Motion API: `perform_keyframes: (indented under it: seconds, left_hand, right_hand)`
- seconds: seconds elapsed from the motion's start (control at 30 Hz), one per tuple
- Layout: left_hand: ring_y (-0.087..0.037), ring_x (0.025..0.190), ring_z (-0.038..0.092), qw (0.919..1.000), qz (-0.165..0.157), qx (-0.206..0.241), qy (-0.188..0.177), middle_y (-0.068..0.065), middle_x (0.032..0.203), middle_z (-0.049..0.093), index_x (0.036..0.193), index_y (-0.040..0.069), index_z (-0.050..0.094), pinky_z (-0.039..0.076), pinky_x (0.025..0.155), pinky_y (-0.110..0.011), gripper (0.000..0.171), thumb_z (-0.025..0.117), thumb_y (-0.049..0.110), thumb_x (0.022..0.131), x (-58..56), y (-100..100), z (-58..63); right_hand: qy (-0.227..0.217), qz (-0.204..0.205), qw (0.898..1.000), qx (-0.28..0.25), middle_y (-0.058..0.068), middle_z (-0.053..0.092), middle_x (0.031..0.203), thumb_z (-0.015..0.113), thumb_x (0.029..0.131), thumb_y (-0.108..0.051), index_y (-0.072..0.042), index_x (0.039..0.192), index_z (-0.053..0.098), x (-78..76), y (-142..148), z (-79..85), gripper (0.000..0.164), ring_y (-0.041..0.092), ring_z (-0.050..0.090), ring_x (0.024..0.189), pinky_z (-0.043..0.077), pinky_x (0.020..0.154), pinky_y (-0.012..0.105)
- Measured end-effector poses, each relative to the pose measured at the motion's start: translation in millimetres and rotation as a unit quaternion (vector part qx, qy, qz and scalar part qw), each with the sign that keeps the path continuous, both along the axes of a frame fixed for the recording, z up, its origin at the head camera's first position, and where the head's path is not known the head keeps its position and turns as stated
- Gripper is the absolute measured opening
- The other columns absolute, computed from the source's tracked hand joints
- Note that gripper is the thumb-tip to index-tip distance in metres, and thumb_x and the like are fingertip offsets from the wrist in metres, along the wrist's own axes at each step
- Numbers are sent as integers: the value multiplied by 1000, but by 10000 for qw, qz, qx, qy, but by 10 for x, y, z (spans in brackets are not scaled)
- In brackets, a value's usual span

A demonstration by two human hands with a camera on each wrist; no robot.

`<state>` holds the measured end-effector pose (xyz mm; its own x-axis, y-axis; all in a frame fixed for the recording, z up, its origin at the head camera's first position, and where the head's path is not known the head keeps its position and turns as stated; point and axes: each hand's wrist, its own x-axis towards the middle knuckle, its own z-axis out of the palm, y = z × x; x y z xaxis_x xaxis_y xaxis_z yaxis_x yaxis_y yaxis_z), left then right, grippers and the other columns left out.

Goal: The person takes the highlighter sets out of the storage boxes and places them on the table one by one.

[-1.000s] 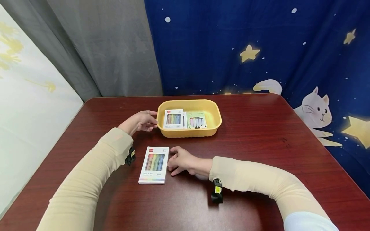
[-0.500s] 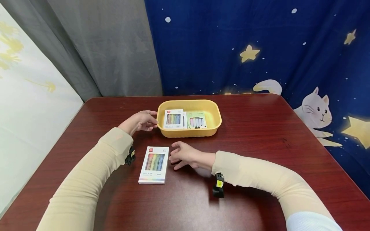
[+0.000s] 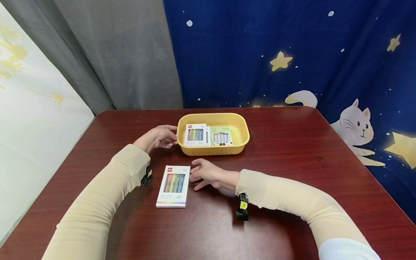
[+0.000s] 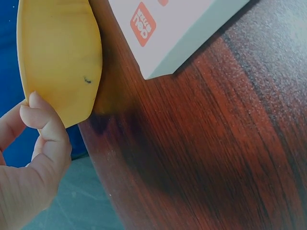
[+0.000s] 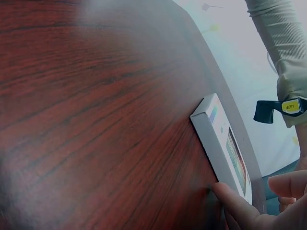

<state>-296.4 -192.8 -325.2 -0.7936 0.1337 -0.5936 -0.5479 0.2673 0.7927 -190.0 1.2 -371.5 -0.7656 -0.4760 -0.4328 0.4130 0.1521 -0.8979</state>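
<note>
A yellow plastic basket (image 3: 212,150) stands near the back of the table. My left hand (image 3: 159,137) holds its left end, with thumb and fingers at the rim (image 4: 61,108) in the left wrist view. Closer to me, a white box of crayon-like coloured sticks (image 3: 173,186) lies flat, its window facing up. My right hand (image 3: 209,174) is beside the box's right edge, fingers loosely bent and apart. In the right wrist view a fingertip (image 5: 226,192) is close against the box's side (image 5: 211,143); whether it touches is unclear.
Inside the basket lie a white windowed box (image 3: 195,134) and a green box (image 3: 221,136), with another white box partly hidden between them. The dark red table (image 3: 292,144) ends at a grey curtain (image 3: 130,57) and a blue starry curtain (image 3: 227,54).
My right hand has shifted slightly away from me along the box's right edge. The left hand, the basket and the box have stayed in place.
</note>
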Motion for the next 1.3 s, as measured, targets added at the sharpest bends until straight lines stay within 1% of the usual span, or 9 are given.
perform_keyframes:
  seconds: [0.17, 0.33, 0.43, 0.6, 0.8, 0.93, 1.1, 1.23, 1.3]
  left_hand:
    - [-9, 57, 56, 10000, -14, -4, -1, -9, 88, 56, 143, 13, 25, 45, 52, -19, 62, 51, -1, 89, -2, -5, 0]
    - [-9, 57, 56, 10000, -3, 11, -11, -9, 89, 56, 143, 13, 25, 45, 53, -19, 61, 51, -1, 89, 2, -5, -5]
    - [-9, 56, 56, 10000, -1, 25, 3, -9, 90, 56, 142, 13, 25, 45, 53, -19, 61, 51, -1, 89, 6, -4, -7]
    - [-9, 56, 56, 10000, 1, 42, 18, -8, 91, 56, 142, 13, 25, 44, 52, -19, 61, 51, -2, 89, 8, -6, -14]
    - [-9, 55, 56, 10000, -17, 85, 49, -8, 91, 56, 142, 13, 25, 44, 52, -19, 62, 51, -3, 88, 6, -4, -24]
    - [-8, 55, 56, 9999, -42, 96, 58, -8, 91, 56, 142, 12, 26, 44, 52, -19, 61, 50, -3, 88, 3, 0, -31]
    - [-8, 55, 56, 9999, -55, 102, 56, -9, 93, 55, 142, 12, 26, 44, 51, -19, 62, 51, -3, 88, -5, -3, -37]
    - [-8, 55, 56, 9999, -86, 137, 62, -8, 89, 56, 143, 12, 25, 44, 51, -19, 62, 50, -3, 88, -8, -7, -36]
    - [-8, 54, 56, 9998, -84, 151, 67, -7, 86, 56, 143, 11, 24, 44, 51, -19, 63, 50, -4, 88, -10, -9, -36]
  right_hand:
    - [-9, 3, 10000, -14, 23, 46, 123, 50, 83, 9, 2, 134, 28, -21, -18, -8, 56, 29, 56, 92, 54, 69, 43]
    - [22, 22, 10000, 1, 22, 46, 123, 51, 83, 9, 3, 134, 28, -25, -42, -1, 57, 29, 55, 92, 54, 68, 43]
    - [39, 12, 10000, 47, 22, 46, 123, 51, 83, 9, 2, 134, 28, -27, -52, 20, 57, 29, 55, 92, 54, 67, 43]
    - [72, 20, 10000, 48, 22, 46, 122, 52, 83, 9, 2, 136, 27, -47, -56, 97, 58, 30, 56, 94, 54, 66, 43]
    - [132, 78, 9999, -73, 26, 41, 130, 50, 85, 8, 1, 138, 23, -122, -33, 248, 60, 38, 52, 107, 51, 77, 51]
    - [160, 77, 9998, -118, 26, 38, 135, 49, 88, 6, -1, 140, 22, -202, 2, 377, 59, 41, 48, 115, 48, 81, 52]
    - [166, 3, 9994, -302, 26, 36, 135, 47, 89, 4, -4, 142, 19, -318, 42, 548, 60, 42, 44, 120, 45, 85, 55]
    - [201, -141, 9988, -428, 26, 36, 135, 46, 91, 3, -5, 142, 19, -426, 56, 677, 59, 41, 43, 121, 42, 88, 55]
    - [255, -276, 9984, -414, 26, 37, 134, 47, 91, 2, -5, 141, 20, -488, 56, 725, 57, 40, 45, 120, 43, 87, 54]
